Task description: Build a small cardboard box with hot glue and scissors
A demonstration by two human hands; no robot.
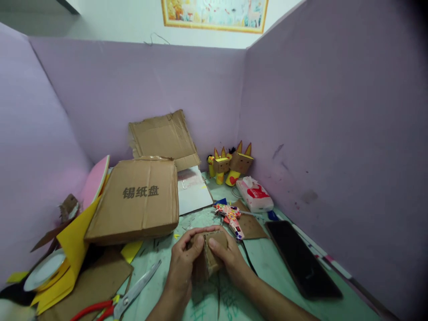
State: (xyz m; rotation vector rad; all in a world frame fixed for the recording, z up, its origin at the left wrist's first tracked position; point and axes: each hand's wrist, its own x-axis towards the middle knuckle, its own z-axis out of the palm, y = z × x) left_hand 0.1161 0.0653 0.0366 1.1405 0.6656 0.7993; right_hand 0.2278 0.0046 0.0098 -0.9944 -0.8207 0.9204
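Between both sets of fingers, low at the middle of the green surface, sits a small cardboard piece, clamped from both sides: the left hand wraps its near face, the right hand presses the other. Judging by the grip, even pressure with thumbs on top would keep the folded card square. Scissors lie just left, a dark phone to the right. What the palms cover of the piece cannot be made out.
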